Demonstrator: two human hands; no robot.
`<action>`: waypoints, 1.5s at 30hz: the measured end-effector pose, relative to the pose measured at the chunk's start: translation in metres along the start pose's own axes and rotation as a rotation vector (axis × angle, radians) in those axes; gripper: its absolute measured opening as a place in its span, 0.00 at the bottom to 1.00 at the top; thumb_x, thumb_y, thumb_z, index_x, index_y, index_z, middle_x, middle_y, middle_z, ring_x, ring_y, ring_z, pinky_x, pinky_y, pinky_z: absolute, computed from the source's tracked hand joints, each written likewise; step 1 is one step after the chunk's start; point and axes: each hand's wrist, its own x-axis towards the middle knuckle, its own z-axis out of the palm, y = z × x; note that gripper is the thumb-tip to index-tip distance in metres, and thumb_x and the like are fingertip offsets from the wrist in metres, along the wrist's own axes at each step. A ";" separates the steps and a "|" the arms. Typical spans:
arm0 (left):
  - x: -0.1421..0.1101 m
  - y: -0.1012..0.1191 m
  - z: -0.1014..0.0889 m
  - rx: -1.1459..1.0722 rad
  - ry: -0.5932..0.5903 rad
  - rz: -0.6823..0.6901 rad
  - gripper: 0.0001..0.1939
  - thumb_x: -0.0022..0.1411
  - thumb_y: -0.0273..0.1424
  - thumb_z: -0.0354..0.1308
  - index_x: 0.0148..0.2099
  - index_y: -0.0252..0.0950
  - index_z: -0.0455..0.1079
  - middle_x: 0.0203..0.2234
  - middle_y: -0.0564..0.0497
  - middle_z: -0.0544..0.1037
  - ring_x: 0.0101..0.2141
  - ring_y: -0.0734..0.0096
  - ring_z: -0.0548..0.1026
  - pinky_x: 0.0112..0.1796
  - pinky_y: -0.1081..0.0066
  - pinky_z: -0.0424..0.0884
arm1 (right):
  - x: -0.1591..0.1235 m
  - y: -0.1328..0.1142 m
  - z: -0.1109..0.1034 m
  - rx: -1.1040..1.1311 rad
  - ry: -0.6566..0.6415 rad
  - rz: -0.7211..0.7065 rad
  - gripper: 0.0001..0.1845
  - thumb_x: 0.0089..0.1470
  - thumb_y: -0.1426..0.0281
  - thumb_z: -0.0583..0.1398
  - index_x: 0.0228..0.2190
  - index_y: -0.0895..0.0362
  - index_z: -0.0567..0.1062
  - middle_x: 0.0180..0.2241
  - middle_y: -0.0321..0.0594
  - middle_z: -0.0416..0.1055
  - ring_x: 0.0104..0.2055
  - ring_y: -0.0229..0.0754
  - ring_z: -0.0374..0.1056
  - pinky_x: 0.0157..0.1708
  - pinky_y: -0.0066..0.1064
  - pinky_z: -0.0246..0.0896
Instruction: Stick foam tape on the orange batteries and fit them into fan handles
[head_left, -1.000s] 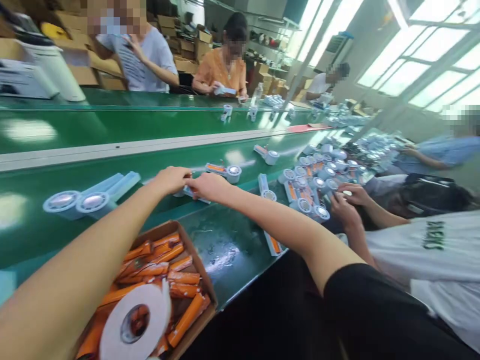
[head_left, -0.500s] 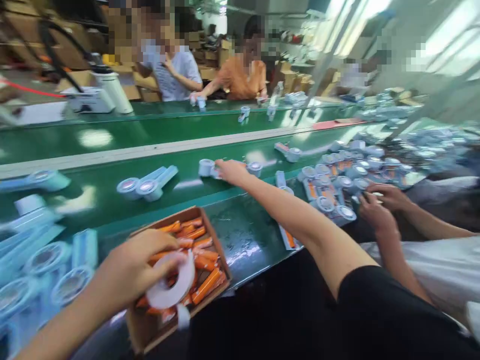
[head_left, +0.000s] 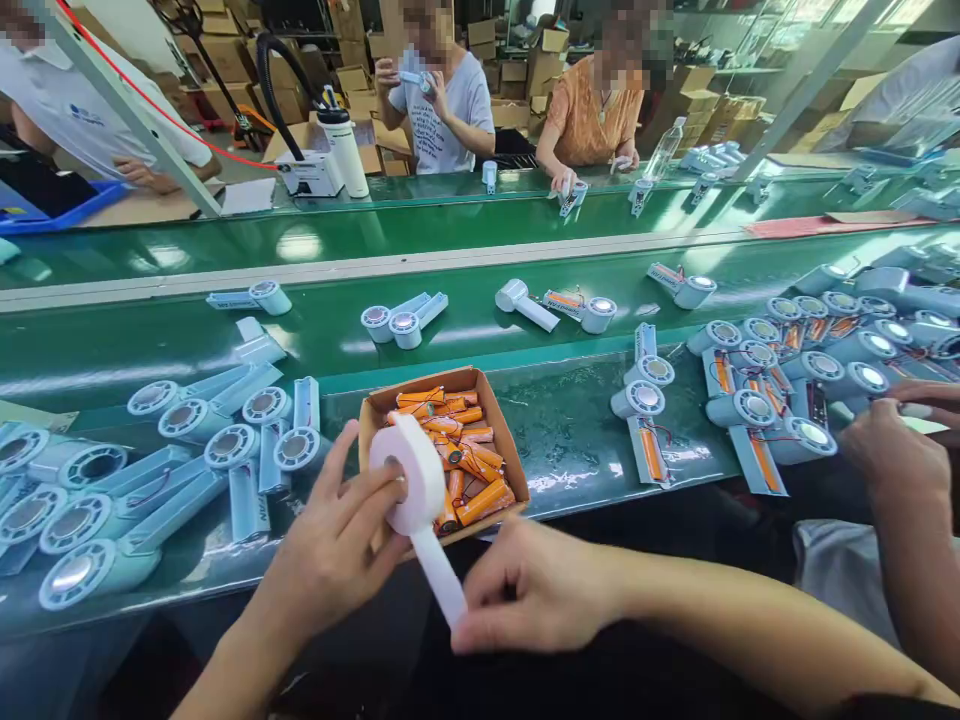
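Green conveyor tabletop (head_left: 480,340) of an assembly line, with cartons stacked behind it and other people seated along its far edge and at the wearer's right. Left hand (head_left: 334,555): closed around a roll of white tape (head_left: 409,475), thumb against the roll's side, roll held upright just above the near edge of the tabletop. Right hand (head_left: 536,590): fingertips pinched on the free end of the tape strip (head_left: 442,575), which runs down from the roll to that hand and is drawn out to a short length only.

Directly beyond the roll, touching none of the fingers: an open cardboard box (head_left: 502,440) filled with orange cylindrical cells (head_left: 469,465). Beyond the left hand and to its left: a cluster of pale blue handheld fan bodies (head_left: 187,450) lying close together, several overlapping. Beyond the right hand and to its right: opened fan units with orange cells and wires (head_left: 750,400) showing, near a neighbouring worker's hands (head_left: 896,455). Further out on the belt, well apart from both hands: scattered single fans (head_left: 405,320).

Progress, as judged from the layout: the tape is started off the roll but not cut or torn, and no piece is applied to anything. The cell box looks nearly full, and the fan bodies on the left show no cells fitted, so most of the work appears to lie ahead.
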 end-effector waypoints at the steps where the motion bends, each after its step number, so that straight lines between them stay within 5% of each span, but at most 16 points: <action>1: -0.007 -0.004 -0.001 0.009 0.005 -0.022 0.11 0.70 0.23 0.57 0.53 0.32 0.69 0.46 0.40 0.80 0.71 0.39 0.61 0.65 0.35 0.68 | 0.000 -0.001 0.005 -0.029 -0.076 -0.056 0.20 0.67 0.63 0.64 0.25 0.58 0.78 0.18 0.26 0.61 0.20 0.30 0.54 0.21 0.24 0.49; 4: -0.028 -0.018 -0.001 0.043 0.026 -0.127 0.12 0.70 0.21 0.56 0.55 0.32 0.69 0.48 0.39 0.79 0.72 0.38 0.57 0.65 0.36 0.69 | 0.010 -0.002 -0.003 -0.246 -0.239 -0.128 0.17 0.66 0.64 0.66 0.26 0.56 0.78 0.20 0.28 0.69 0.21 0.30 0.62 0.23 0.23 0.53; 6: -0.038 -0.021 0.001 0.044 0.045 -0.152 0.13 0.69 0.20 0.56 0.55 0.32 0.69 0.48 0.38 0.78 0.72 0.37 0.58 0.65 0.35 0.68 | 0.025 0.000 -0.020 -0.527 -0.061 -0.033 0.11 0.62 0.61 0.70 0.33 0.56 0.82 0.27 0.33 0.77 0.27 0.35 0.71 0.28 0.24 0.60; 9: -0.045 -0.018 0.004 0.020 0.078 -0.147 0.13 0.68 0.19 0.58 0.54 0.31 0.69 0.47 0.38 0.79 0.71 0.35 0.60 0.66 0.35 0.68 | 0.051 0.015 -0.045 -0.996 0.291 0.167 0.19 0.57 0.60 0.73 0.43 0.61 0.83 0.40 0.49 0.82 0.44 0.50 0.77 0.41 0.34 0.69; 12: -0.048 -0.014 0.009 0.004 0.081 -0.160 0.13 0.67 0.19 0.58 0.53 0.30 0.70 0.47 0.39 0.79 0.71 0.35 0.61 0.65 0.36 0.69 | 0.067 0.032 -0.057 -1.130 0.307 0.207 0.13 0.61 0.63 0.70 0.38 0.62 0.84 0.39 0.51 0.82 0.45 0.53 0.77 0.46 0.38 0.71; 15: -0.047 -0.010 0.010 -0.010 0.066 -0.170 0.13 0.68 0.19 0.58 0.54 0.30 0.70 0.48 0.38 0.79 0.70 0.35 0.61 0.64 0.37 0.71 | 0.061 0.037 -0.063 -1.015 0.509 0.042 0.11 0.65 0.65 0.65 0.33 0.58 0.84 0.33 0.44 0.82 0.38 0.47 0.77 0.42 0.35 0.71; 18: -0.040 -0.006 0.008 -0.036 0.043 -0.135 0.13 0.69 0.19 0.57 0.55 0.29 0.71 0.48 0.38 0.80 0.70 0.38 0.63 0.65 0.37 0.70 | 0.042 0.022 -0.067 -0.733 0.771 -0.109 0.10 0.65 0.66 0.63 0.42 0.56 0.84 0.40 0.44 0.84 0.40 0.45 0.78 0.44 0.34 0.72; 22: -0.026 0.001 0.006 -0.061 -0.015 -0.025 0.17 0.67 0.15 0.56 0.55 0.32 0.74 0.47 0.44 0.81 0.68 0.46 0.64 0.65 0.45 0.73 | 0.017 -0.011 -0.068 -0.209 0.789 -0.235 0.14 0.68 0.63 0.62 0.53 0.52 0.79 0.51 0.44 0.82 0.48 0.45 0.79 0.50 0.37 0.75; 25: -0.022 0.005 0.005 -0.031 -0.066 0.045 0.20 0.66 0.14 0.57 0.55 0.34 0.77 0.49 0.46 0.82 0.71 0.45 0.59 0.62 0.51 0.77 | 0.004 -0.032 -0.069 0.096 0.744 -0.336 0.13 0.65 0.57 0.66 0.45 0.51 0.79 0.44 0.42 0.83 0.45 0.46 0.81 0.47 0.40 0.77; 28: -0.019 0.010 0.002 0.030 -0.093 0.119 0.19 0.66 0.16 0.57 0.55 0.34 0.79 0.50 0.47 0.81 0.72 0.43 0.55 0.64 0.53 0.73 | -0.005 -0.046 -0.075 0.094 0.696 -0.262 0.21 0.54 0.50 0.73 0.35 0.53 0.78 0.32 0.38 0.80 0.32 0.44 0.78 0.34 0.35 0.75; 31: -0.010 0.016 -0.001 0.086 -0.121 0.245 0.18 0.65 0.16 0.56 0.50 0.35 0.81 0.51 0.49 0.81 0.71 0.49 0.61 0.68 0.57 0.67 | -0.004 -0.054 -0.078 -0.206 0.593 -0.083 0.22 0.51 0.52 0.75 0.30 0.56 0.78 0.23 0.32 0.72 0.24 0.35 0.66 0.24 0.27 0.61; 34: 0.005 0.021 -0.005 0.138 -0.176 0.380 0.19 0.64 0.16 0.55 0.49 0.36 0.82 0.53 0.50 0.80 0.64 0.58 0.70 0.68 0.62 0.66 | 0.005 -0.056 -0.077 -0.492 0.466 0.002 0.20 0.53 0.56 0.75 0.27 0.59 0.80 0.20 0.29 0.66 0.23 0.31 0.57 0.24 0.27 0.50; 38: 0.024 0.025 -0.008 0.159 -0.217 0.436 0.18 0.66 0.20 0.53 0.51 0.36 0.81 0.53 0.49 0.81 0.60 0.60 0.73 0.65 0.64 0.67 | 0.009 -0.053 -0.077 -0.622 0.328 0.092 0.17 0.51 0.60 0.76 0.25 0.59 0.80 0.20 0.29 0.68 0.23 0.32 0.59 0.25 0.28 0.49; 42: 0.031 0.031 -0.003 0.181 -0.247 0.407 0.19 0.65 0.19 0.52 0.49 0.37 0.82 0.48 0.49 0.81 0.55 0.58 0.75 0.58 0.62 0.73 | -0.003 -0.027 -0.074 -0.198 0.350 0.145 0.12 0.49 0.67 0.75 0.36 0.55 0.85 0.30 0.35 0.81 0.31 0.40 0.75 0.34 0.29 0.68; 45: 0.031 0.039 0.004 0.221 -0.212 0.300 0.21 0.65 0.17 0.50 0.50 0.35 0.81 0.46 0.47 0.80 0.59 0.46 0.73 0.52 0.56 0.76 | -0.007 0.007 -0.052 0.334 0.738 0.069 0.20 0.43 0.65 0.77 0.41 0.54 0.85 0.37 0.39 0.84 0.40 0.46 0.80 0.43 0.36 0.77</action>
